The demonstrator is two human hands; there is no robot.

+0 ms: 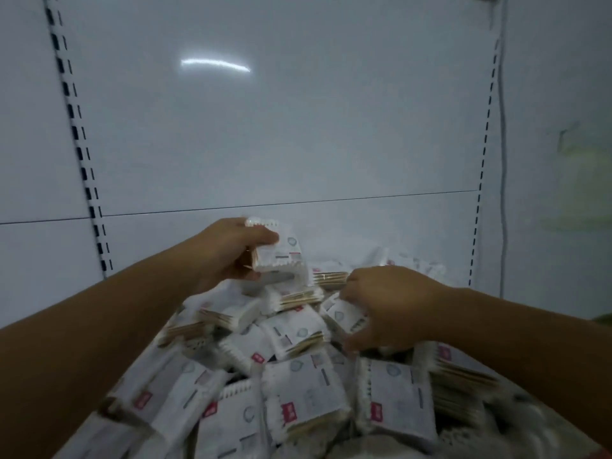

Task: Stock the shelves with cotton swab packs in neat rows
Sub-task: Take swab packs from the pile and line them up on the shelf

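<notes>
A loose heap of white cotton swab packs [304, 389] with small red labels fills the lower middle of the view. My left hand [228, 250] grips a small stack of packs [280, 253] held upright above the far side of the heap. My right hand [387, 306] reaches down into the pile, its fingers curled round another pack [342, 314] that lies tilted among the others. Wooden swab sticks show through several packs.
A white shelving back panel [281, 127] rises behind the heap, with slotted uprights at the left [79, 150] and right [482, 180]. A pale wall [563, 160] stands to the right.
</notes>
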